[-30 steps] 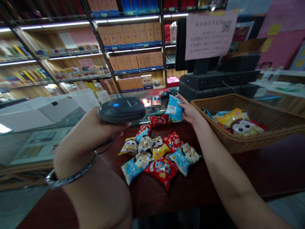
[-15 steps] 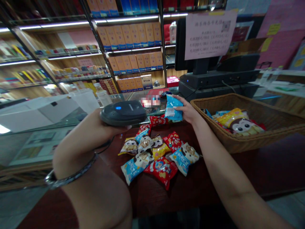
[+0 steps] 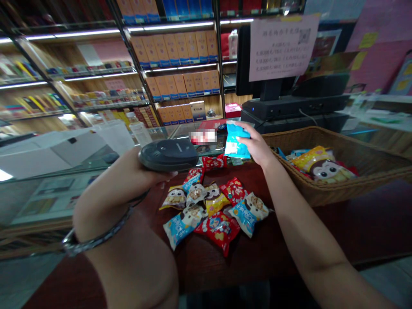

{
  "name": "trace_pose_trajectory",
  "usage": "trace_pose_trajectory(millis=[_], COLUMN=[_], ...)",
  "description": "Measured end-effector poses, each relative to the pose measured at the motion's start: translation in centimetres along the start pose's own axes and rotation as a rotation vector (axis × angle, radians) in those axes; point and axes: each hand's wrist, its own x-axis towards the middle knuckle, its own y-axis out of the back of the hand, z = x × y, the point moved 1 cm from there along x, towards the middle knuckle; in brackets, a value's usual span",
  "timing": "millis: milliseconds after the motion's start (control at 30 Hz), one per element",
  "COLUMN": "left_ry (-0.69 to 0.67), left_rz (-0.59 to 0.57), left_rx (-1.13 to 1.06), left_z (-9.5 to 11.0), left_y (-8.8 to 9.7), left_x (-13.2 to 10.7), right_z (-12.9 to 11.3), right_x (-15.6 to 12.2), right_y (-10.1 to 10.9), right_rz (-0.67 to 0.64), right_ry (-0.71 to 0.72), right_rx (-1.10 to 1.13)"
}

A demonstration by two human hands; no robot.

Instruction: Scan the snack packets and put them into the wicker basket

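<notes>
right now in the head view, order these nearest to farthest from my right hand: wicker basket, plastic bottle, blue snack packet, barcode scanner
From the right hand:
1. blue snack packet, gripped in that hand
2. wicker basket, just to the hand's right
3. handheld barcode scanner, to the left, in the left hand
4. plastic bottle, farthest left, beyond the scanner

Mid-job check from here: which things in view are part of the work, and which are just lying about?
Part of the work:
left hand gripping a black handheld scanner
right hand holding a blue snack packet
snack packets piled on the counter
wicker basket of packets

Just lying about:
monitor
paper notice
shelved boxes
plastic bottle
</notes>
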Motion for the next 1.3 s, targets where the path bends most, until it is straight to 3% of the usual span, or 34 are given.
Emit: trace_pose_trajectory(millis=[300,367,533,600,667,733,933,1033,1133,1300], left_ry=[0.046,0.061,0.028,0.012,0.020,0.032,0.006,0.013,0.012,0.007], left_rz=[-0.030,-0.030,-0.027,-0.028,-0.030,-0.030,-0.024,-0.027,-0.048,-0.031], left_rx=[0.024,0.030,0.017,0.018,0.029,0.039,0.007,-0.005,-0.016,-0.012], left_z=[-0.2,-0.2,0.0,0.0,-0.1,-0.1,0.1,0.1,0.1,0.1], left_y=[0.2,0.3,0.4,0.4,0.4,0.4,0.5,0.5,0.4,0.4], left_x=[0.1,0.0,-0.1,-0.1,-0.2,-0.2,-0.3,-0.3,-0.4,-0.3], right_z=[-1.5,-2.4,-5.2,-5.5,-5.1,-3.9,3.6,7.5,9.8,10.5], right_x=[-0.1,-0.3,-1.6,-1.9,-1.7,-1.2,-0.5,-1.4,-2.0,-2.3], right_y=[0.0,0.4,2.3,3.0,3.2,2.6,-3.1,-5.5,-6.3,-6.3], right_rz=[0.020,0.136,0.629,0.744,0.773,0.665,-0.144,-0.388,-0.453,-0.374], right_ry=[-0.002,0.065,0.299,0.326,0.308,0.246,0.040,-0.051,-0.146,-0.219], right_rx=[-0.188,-0.362,-0.948,-1.066,-1.088,-1.049,-0.795,-0.791,-0.852,-0.955])
